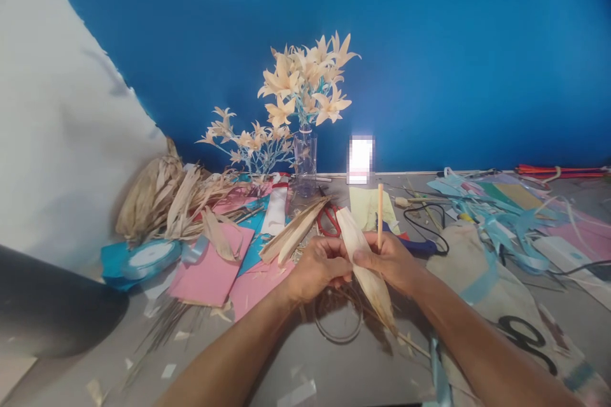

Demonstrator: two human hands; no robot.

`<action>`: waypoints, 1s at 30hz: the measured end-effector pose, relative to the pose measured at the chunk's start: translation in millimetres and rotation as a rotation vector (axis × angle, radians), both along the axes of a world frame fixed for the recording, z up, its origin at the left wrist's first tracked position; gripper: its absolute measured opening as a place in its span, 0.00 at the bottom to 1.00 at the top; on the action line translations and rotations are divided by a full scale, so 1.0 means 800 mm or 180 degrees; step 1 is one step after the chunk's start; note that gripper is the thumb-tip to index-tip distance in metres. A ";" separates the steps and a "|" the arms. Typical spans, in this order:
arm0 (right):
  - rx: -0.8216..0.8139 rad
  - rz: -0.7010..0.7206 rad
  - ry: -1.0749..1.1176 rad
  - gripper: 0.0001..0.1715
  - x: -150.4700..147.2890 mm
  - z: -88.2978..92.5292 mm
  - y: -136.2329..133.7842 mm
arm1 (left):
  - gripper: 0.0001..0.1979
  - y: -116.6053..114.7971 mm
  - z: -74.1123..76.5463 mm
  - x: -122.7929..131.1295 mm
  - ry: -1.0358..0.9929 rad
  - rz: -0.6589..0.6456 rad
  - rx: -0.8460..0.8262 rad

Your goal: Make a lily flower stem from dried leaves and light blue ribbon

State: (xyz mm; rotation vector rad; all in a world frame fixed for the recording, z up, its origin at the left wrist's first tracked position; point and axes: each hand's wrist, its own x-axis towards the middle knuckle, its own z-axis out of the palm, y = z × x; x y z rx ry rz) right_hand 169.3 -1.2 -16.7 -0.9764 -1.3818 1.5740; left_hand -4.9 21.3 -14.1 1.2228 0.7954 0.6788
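A pale dried corn husk (370, 286) is held up between my two hands, its wide end up and its narrow tip pointing down to the right. My left hand (319, 270) pinches the husk's left edge, fingers curled. On the other side, my right hand (394, 264) grips the husk with the thumb across its front. A thin tan stick (380, 213) stands upright out of the same right hand. Below the hands lies a coil of wire (338, 338). Just behind them are more dried husks (298, 232) and a red-handled tool (329, 221).
Husk flowers (305, 79) stand in a clear vase (305, 162) by the blue wall. At left are a husk bundle (150, 197), a ribbon roll (147, 257) and pink paper (212, 273). Black-handled scissors (522, 334), cloth (470, 261) and blue ribbon (513, 235) lie right.
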 end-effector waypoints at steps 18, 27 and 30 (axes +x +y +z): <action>-0.0060 0.0329 0.0412 0.23 -0.001 0.000 -0.002 | 0.03 0.002 0.012 -0.008 -0.0013 -0.0323 0.0300; -0.0018 0.0463 0.0671 0.16 -0.002 -0.002 -0.002 | 0.19 0.008 -0.008 -0.004 -0.0930 -0.0337 -0.0490; 0.0046 0.0500 0.0646 0.19 -0.001 -0.003 -0.001 | 0.17 0.008 -0.008 -0.005 -0.1035 -0.0512 -0.0467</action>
